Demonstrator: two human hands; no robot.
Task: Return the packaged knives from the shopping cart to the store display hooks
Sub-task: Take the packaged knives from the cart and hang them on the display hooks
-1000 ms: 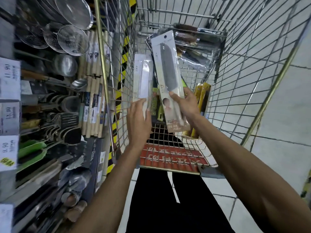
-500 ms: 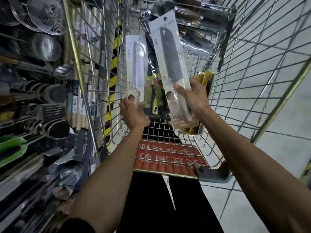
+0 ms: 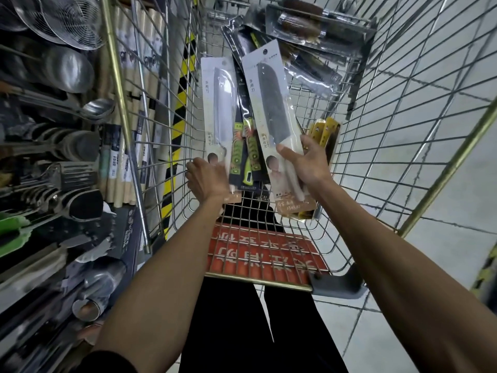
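I hold two carded knives over the wire shopping cart (image 3: 376,146). My left hand (image 3: 208,179) grips the bottom of a white package with a silver-bladed knife (image 3: 219,109). My right hand (image 3: 306,162) grips the lower part of a white package with a dark-bladed knife (image 3: 271,109), raised and tilted slightly left. Between them, in the cart, lie green-handled packaged knives (image 3: 248,154). Yellow-handled packaged knives (image 3: 324,130) stand behind my right hand. Clear-packed, wooden-handled knives (image 3: 304,25) lie at the cart's far end.
The store display (image 3: 53,157) fills the left side: hanging strainers (image 3: 70,20), ladles (image 3: 67,65), spatulas and boxed goods (image 3: 121,230). A red seat flap (image 3: 263,254) closes the cart's near end. A tiled floor (image 3: 443,224) lies to the right. My dark trousers (image 3: 242,332) show below.
Both hands have risen with their packages and held them higher over the cart. The view has shifted, so the shelf sits farther left.
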